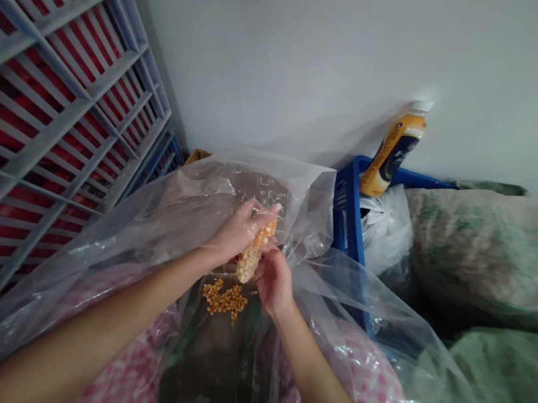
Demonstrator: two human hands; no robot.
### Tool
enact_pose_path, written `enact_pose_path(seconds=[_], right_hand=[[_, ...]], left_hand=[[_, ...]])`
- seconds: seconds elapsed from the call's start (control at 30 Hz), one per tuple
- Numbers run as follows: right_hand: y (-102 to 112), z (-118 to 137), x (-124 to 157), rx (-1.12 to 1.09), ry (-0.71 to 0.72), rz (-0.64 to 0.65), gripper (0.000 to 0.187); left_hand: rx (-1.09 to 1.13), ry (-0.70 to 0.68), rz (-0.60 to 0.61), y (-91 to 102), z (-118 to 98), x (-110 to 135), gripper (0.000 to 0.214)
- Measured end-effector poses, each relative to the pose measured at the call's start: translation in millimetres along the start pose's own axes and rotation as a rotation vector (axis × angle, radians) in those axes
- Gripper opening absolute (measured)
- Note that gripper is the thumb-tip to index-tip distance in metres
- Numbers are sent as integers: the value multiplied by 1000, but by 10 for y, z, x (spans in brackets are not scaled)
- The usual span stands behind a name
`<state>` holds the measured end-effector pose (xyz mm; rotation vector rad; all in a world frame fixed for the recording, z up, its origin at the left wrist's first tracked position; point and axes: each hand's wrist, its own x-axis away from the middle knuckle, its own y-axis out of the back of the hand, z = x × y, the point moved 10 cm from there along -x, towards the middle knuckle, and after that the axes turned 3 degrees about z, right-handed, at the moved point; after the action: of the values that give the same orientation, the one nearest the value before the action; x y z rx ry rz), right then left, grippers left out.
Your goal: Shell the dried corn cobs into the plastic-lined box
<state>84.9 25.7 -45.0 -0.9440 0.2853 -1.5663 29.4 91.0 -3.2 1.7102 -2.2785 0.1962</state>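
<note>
Well clear of crate edges [356,245], fingers [265,215] hold corn cob [251,256].

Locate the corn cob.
In the head view, the corn cob is near the centre, with the left hand and right hand on it, just above the loose kernels.

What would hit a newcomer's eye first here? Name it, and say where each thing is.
First, the half-bare corn cob in the middle, with the left hand and right hand on it, and the loose yellow kernels just below. Next, the tilted orange bottle at the blue crate on the right, and the big slatted panel on the left, red showing through.
</note>
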Motion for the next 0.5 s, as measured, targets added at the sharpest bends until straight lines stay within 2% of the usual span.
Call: enact_pose_path(seconds=[0.23, 0.43, 0.5], right_hand=[[21, -66, -5, -4, -72, -27, 21], [-17, -11, -3, 26, -39, 17, 18], [-34, -5, 5, 35, -55, 32, 21]], left_hand=[[-112, -35, -3, 10, -34, 17, 39], [163, 133, 43, -56, 106, 6, 40], [140, 103, 55, -54, 61, 1, 39]])
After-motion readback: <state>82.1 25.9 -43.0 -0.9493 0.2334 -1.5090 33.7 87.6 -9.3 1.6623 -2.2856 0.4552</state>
